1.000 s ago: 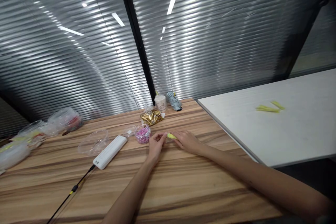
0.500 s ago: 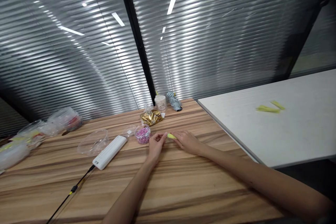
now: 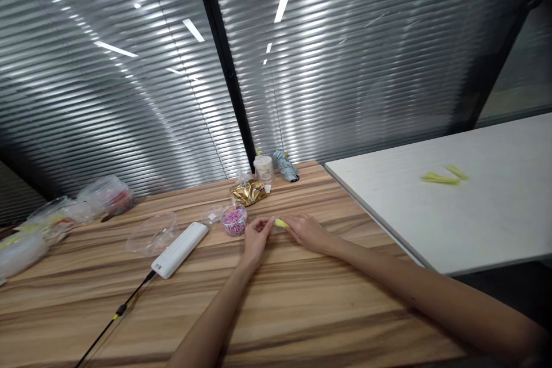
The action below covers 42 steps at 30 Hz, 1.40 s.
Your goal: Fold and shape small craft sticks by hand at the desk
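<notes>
We have both hands at the middle of the wood-grain table (image 3: 319, 305), and we take the yellow piece (image 3: 281, 223) between them as the centre of our clock. Our left hand (image 3: 257, 236) comes in from 7 o'clock, thumb and forefinger pinched on the left end of the piece; our right hand (image 3: 308, 233) comes in from 4 o'clock, its fingers clamped on the right end. Our fingers cover much of the piece, so we cannot make out its full shape.

At 9 o'clock, just beside our left hand, we see a clear tub of pink-purple bits (image 3: 235, 222), with a clear lid (image 3: 213, 216) near it and, farther out, a clear bowl (image 3: 153, 234). A white power strip (image 3: 180, 250) lies between 8 and 9, its black cable (image 3: 121, 310) running out towards 8. Between 10 and 11 sits a gold packet (image 3: 249, 192); behind it, at 11, stands a white cup (image 3: 264, 168), and at 12 a blue-grey packet (image 3: 286, 167). Clear plastic packaging (image 3: 103, 196) lies well out, between 9 and 10. Between 2 and 3, on the white table (image 3: 487, 218), we see yellow strips (image 3: 440, 179).
</notes>
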### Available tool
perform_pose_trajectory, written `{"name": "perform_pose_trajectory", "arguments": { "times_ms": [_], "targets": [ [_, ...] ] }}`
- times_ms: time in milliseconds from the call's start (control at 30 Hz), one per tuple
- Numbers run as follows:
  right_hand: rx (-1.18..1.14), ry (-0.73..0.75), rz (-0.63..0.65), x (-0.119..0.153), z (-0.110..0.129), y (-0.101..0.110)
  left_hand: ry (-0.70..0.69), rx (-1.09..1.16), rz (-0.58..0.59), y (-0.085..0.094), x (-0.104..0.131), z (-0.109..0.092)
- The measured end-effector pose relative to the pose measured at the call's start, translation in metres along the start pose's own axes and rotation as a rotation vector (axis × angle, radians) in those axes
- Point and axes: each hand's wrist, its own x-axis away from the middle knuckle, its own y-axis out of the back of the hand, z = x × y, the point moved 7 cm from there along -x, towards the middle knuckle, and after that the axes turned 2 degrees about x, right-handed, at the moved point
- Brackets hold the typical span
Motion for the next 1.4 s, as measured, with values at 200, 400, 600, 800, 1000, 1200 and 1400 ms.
{"name": "perform_pose_trajectory", "arguments": {
  "times_ms": [200, 400, 600, 800, 1000, 1200, 1400],
  "targets": [
    [0.004, 0.002, -0.003, -0.0006, -0.0011, -0.0016, -0.002, 0.004, -0.002, -0.0003, 0.0010, -0.0008],
    [0.006, -0.014, 0.020, -0.0001, -0.0018, -0.0028, 0.002, 0.007, 0.009, -0.0009, 0.0009, -0.0003],
    [0.024, -0.032, 0.029, 0.0002, -0.0016, -0.0011, 0.010, 0.004, 0.016, -0.0015, 0.0014, -0.0008],
    [0.018, -0.031, 0.015, -0.0001, -0.0014, -0.0009, 0.018, 0.002, 0.006, -0.0011, 0.0017, -0.0007],
    [-0.003, -0.022, 0.012, -0.0002, -0.0016, -0.0021, 0.003, -0.019, 0.013, -0.0012, 0.0011, 0.0000],
    [-0.009, -0.019, -0.003, 0.0003, -0.0015, -0.0017, -0.006, -0.021, 0.036, -0.0025, 0.0009, 0.0010],
    [-0.013, -0.024, 0.015, 0.0001, -0.0005, -0.0010, -0.001, -0.019, 0.032, -0.0024, 0.0004, 0.0011]
  ]
}}
